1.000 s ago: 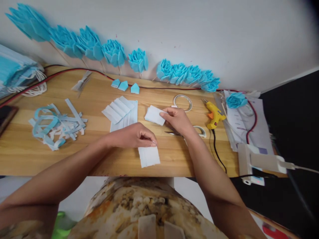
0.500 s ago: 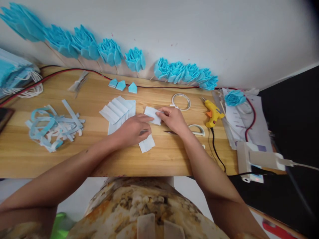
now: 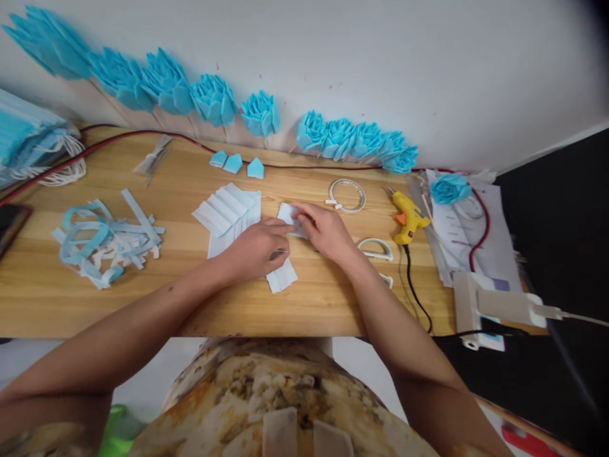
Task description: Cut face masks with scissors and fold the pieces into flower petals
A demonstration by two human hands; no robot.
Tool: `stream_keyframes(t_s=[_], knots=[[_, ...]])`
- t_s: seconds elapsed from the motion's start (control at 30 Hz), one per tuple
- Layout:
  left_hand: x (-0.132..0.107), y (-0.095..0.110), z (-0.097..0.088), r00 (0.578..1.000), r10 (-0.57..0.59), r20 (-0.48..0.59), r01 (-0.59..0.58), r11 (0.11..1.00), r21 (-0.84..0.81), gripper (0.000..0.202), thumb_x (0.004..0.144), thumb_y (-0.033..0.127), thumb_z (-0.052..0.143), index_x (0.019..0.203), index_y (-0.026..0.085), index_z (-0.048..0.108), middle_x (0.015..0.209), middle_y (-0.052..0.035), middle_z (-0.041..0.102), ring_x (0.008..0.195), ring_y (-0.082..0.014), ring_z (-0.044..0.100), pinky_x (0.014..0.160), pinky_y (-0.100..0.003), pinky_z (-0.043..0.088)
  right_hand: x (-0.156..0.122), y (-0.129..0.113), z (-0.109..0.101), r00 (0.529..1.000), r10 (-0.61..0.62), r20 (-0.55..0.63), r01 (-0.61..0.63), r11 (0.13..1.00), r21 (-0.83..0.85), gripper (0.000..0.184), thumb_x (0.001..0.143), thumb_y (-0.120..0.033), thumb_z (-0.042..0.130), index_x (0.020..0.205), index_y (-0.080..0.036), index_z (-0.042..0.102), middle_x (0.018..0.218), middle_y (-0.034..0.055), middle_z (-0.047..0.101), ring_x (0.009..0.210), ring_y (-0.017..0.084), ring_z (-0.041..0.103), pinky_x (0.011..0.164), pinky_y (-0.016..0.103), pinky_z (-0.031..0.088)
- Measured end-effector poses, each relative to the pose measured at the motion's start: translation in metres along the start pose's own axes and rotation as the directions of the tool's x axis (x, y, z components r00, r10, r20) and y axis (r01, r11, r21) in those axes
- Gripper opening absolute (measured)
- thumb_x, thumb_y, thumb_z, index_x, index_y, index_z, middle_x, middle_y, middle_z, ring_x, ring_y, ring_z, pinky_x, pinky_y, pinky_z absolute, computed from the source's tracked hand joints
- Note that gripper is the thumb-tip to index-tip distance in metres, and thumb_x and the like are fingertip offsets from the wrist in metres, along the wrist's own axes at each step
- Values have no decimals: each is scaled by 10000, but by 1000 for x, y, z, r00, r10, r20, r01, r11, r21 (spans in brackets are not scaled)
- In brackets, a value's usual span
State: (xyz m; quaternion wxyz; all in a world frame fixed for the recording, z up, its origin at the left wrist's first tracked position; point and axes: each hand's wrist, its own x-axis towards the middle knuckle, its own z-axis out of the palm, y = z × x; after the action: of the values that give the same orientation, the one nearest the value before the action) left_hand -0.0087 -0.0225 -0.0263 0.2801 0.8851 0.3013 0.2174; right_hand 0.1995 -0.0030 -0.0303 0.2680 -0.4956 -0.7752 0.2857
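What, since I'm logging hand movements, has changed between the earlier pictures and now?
The left hand has moved forward to the small pale stack; the pale piece below that hand has shifted forward too, though whether it is still pinched is hidden. The right hand has slid left, covering more of the stack. The yellow glue gun, tape roll and blue flowers stayed put.

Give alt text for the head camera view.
Left hand and right hand work at a small pale sheet on a wooden table. Blue flowers line the wall behind; cut strips lie left, a yellow glue gun right.
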Motion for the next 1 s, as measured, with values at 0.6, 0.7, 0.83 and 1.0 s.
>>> stream_keyframes(t_s=[0.6,0.7,0.83,1.0], knots=[[5,4,-17,756,-517,-400,209,771,-602,267,893,432,643,923,186,744,717,-8,691,632,-131,574,629,-268,467,-6,-9,-21,939,190,-285,-67,919,389,247,854,-465,671,835,-221,708,757,14,666,650,150,552,606,295,444],[4,0,-13,800,-406,-442,192,871,-452,260,943,389,595,979,183,750,880,-57,762,805,-178,674,796,-326,524,-4,0,-36,878,257,-405,-54,892,449,300,866,-533,642,854,-234,662,726,17,609,600,147,499,545,294,405],[2,-4,-3,950,-56,-307,49,998,-31,218,930,272,580,1022,189,759,1201,-119,741,1139,-282,654,1013,-463,481,-4,-1,-44,917,245,-314,-50,853,520,334,823,-565,686,795,-235,638,710,12,564,593,140,473,530,288,380],[-1,-3,7,1000,2,14,-5,970,241,268,926,250,595,1139,174,740,1162,-154,731,1183,-342,609,1010,-517,456,-5,-6,-34,979,203,-7,-164,811,562,301,808,-509,709,758,-216,660,640,-15,536,546,113,422,502,262,318]])
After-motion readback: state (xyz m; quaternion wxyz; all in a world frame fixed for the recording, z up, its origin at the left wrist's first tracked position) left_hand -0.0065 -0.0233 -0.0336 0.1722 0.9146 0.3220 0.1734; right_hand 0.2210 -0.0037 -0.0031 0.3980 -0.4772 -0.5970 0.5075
